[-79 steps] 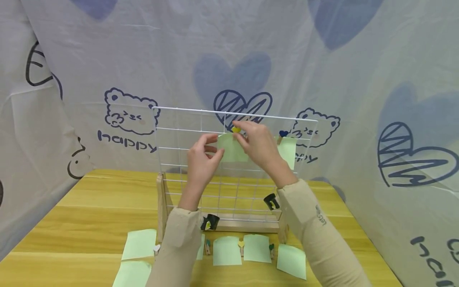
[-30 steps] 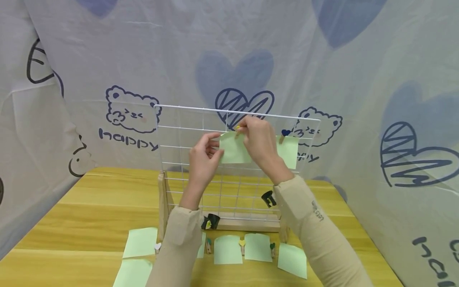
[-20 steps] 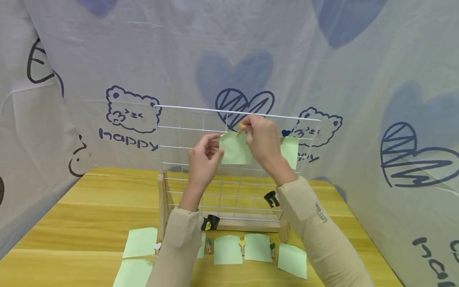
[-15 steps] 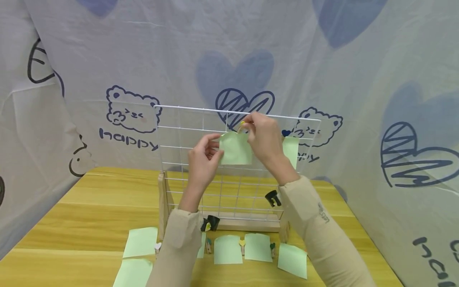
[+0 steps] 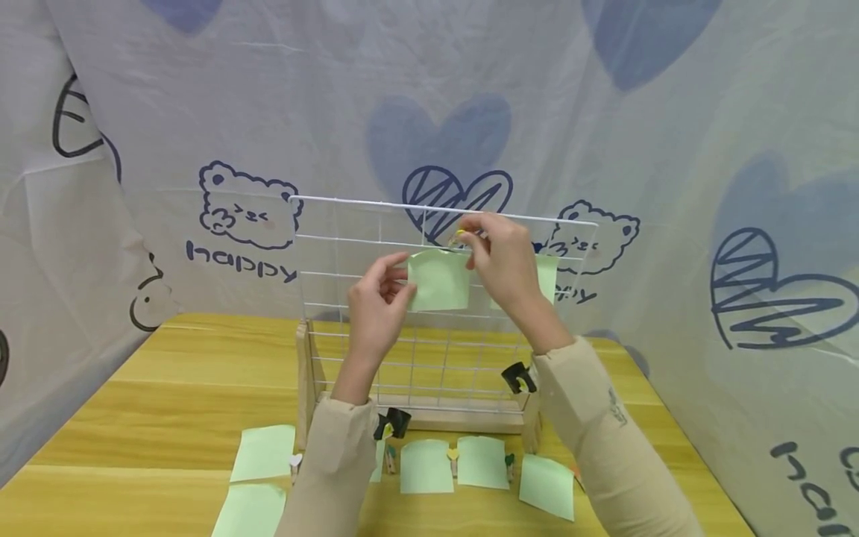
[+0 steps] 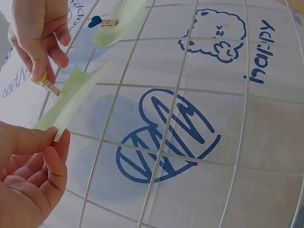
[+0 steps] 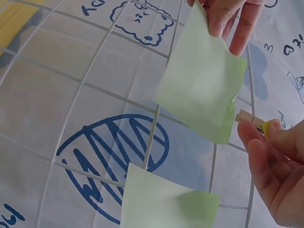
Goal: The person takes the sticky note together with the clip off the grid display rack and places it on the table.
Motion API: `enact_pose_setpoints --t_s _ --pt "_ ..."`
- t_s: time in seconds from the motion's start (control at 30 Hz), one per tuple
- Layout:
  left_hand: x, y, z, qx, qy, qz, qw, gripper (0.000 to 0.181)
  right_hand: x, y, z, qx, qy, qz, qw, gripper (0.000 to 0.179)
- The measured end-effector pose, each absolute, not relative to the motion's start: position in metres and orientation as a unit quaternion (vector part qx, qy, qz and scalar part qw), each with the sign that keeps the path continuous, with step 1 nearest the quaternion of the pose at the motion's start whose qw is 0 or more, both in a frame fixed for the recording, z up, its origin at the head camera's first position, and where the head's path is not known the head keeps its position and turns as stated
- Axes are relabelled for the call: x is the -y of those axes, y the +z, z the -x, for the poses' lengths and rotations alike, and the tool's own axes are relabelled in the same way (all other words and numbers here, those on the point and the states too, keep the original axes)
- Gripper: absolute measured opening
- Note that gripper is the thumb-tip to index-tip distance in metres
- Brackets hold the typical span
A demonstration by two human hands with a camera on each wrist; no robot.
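My left hand (image 5: pixel 377 306) pinches the left edge of a pale green paper note (image 5: pixel 439 282) between thumb and forefinger, against a white wire grid (image 5: pixel 362 240). At the note's top edge, my right hand (image 5: pixel 508 261) pinches a mini wooden clothespin (image 7: pixel 249 117) with a yellow top. The clothespin's tip meets or nearly meets the paper in the wrist views; whether it grips the note I cannot tell. To the right, a second green note (image 5: pixel 546 276) hangs on the grid, partly behind my right hand. A clothespin with a dark blue heart (image 6: pixel 96 22) holds it.
The grid stands in a wooden base (image 5: pixel 463 421) on a wood-grain table (image 5: pixel 168 403). Several green notes (image 5: pixel 426 468) lie in front, with small clothespins between them, one with a yellow heart (image 5: pixel 452 455). A printed cloth (image 5: pixel 302 112) hangs behind.
My right hand and the yellow-topped clothespin have shifted right along the note's top edge, uncovering more of the note. The left hand keeps its pinch, nearly still.
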State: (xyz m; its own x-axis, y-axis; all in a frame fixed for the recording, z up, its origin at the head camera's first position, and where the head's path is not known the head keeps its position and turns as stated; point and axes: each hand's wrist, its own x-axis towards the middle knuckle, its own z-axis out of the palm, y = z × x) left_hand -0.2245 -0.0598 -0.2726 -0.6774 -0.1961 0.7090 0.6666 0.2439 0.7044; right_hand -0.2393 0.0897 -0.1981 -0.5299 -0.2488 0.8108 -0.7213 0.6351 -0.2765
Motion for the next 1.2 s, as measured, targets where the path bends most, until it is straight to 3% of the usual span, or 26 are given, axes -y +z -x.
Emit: enact_pose_setpoints --t_s 0.8,1.2 --pt "0.07 -0.279 0.207 0.711 -0.6 0.161 0.329 0.036 -0.098 -0.222 0.229 0.829 0.363 -0.287 0.315 0.015" --pt "0.073 -0.29 0.202 0.72 -0.59 0.16 0.328 0.021 -0.101 -0.232 0.226 0.832 0.345 -0.297 0.316 0.016"
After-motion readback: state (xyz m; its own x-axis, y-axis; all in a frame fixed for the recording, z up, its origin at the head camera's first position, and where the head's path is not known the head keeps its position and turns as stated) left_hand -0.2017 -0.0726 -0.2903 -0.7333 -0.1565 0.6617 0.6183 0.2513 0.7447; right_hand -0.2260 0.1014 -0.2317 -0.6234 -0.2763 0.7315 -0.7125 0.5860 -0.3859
